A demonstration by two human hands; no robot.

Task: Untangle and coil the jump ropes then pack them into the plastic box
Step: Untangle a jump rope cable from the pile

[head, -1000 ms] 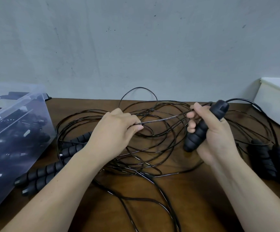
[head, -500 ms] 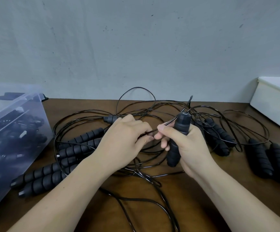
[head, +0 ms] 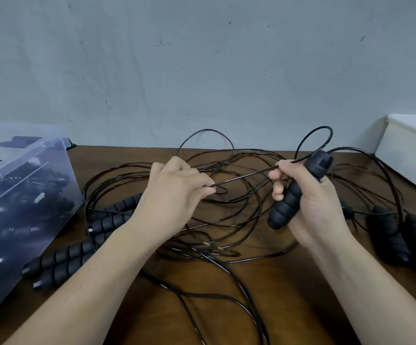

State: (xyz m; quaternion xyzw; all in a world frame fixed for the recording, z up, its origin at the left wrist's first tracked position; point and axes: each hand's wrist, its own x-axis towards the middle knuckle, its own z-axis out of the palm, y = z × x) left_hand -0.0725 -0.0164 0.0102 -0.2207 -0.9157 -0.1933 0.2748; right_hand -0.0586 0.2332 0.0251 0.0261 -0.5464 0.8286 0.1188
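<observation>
2 hands working mid-table: left hand (head: 174, 195) pinching a thin cord (head: 246, 176), right hand (head: 311, 202) curled round a foam handle (head: 291, 202), thumb and forefinger nipping that same cord, taut between. Probably light, springy, slick; best gripped at the handles and fed slowly. Beneath, tangle (head: 227, 220) sprawled over the table (head: 227, 314), loops likely to snag. Spare handles (head: 77, 255) left. Farther left, box (head: 15, 195), part-filled; far right, white bin (head: 411, 155).
</observation>
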